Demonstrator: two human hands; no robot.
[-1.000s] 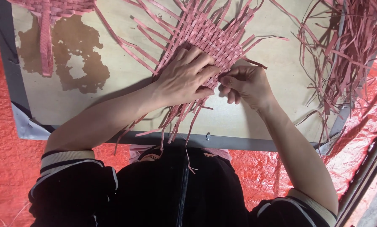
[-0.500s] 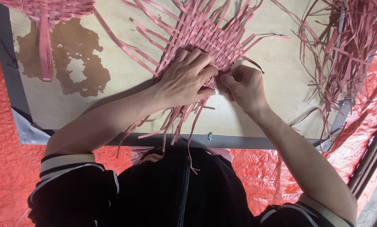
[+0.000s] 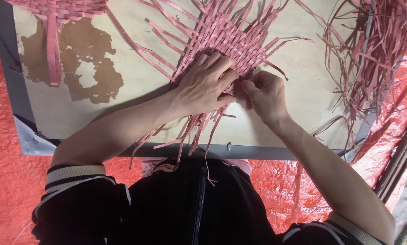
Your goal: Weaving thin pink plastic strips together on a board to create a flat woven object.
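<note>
A second woven pink piece [image 3: 60,11] is lying at the desk's [image 3: 135,97] far left corner; loose strips [image 3: 376,54] are piling right (over red tarpaulin [image 3: 8,172]).

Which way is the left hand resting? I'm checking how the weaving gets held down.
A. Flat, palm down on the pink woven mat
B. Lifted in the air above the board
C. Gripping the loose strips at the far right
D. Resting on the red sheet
A: the left hand lies palm down on the pink woven mat, beside the right hand.
</note>
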